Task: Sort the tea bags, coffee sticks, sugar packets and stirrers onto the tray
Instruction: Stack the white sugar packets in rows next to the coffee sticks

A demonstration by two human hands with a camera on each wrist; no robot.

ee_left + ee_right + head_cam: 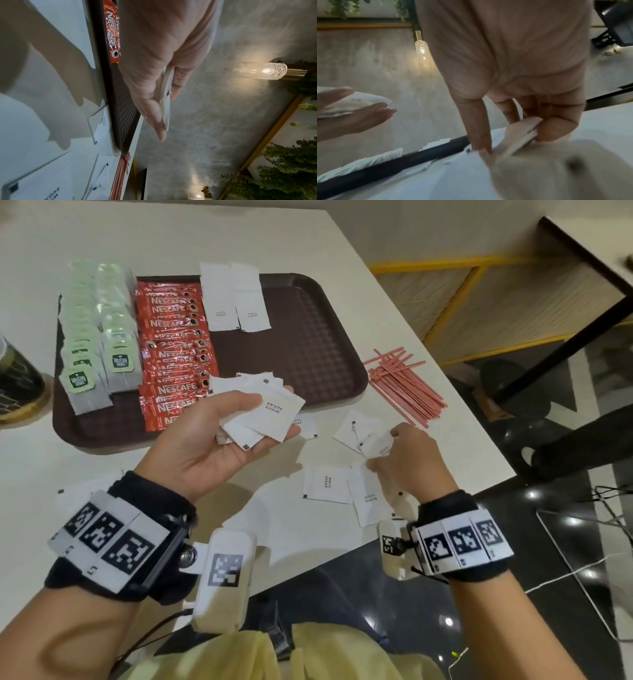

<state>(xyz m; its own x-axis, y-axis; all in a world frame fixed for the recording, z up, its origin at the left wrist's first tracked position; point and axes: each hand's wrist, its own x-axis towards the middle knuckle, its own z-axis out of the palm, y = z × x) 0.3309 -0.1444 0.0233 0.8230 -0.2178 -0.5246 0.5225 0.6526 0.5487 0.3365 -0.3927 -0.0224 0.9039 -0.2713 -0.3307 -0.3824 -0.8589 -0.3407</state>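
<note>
My left hand [219, 436] is palm up over the tray's near edge, its thumb clamping a stack of white sugar packets [270, 412] against the fingers; the stack [165, 101] shows edge-on in the left wrist view. My right hand [407, 460] reaches down to the table and pinches one sugar packet [378, 445] between thumb and fingers, seen closer as the packet [520, 131]. The brown tray [301, 344] carries rows of tea bags [99, 337], red coffee sticks [174, 350] and two sugar packets [236, 299]. Red stirrers [404, 388] lie on the table right of the tray.
More loose sugar packets [329, 484] lie on the white table near my right hand and by the tray's front edge. A dark patterned container [17, 381] stands left of the tray. The table's right edge [479, 419] runs just past the stirrers, with a dark chair [565, 446] beyond.
</note>
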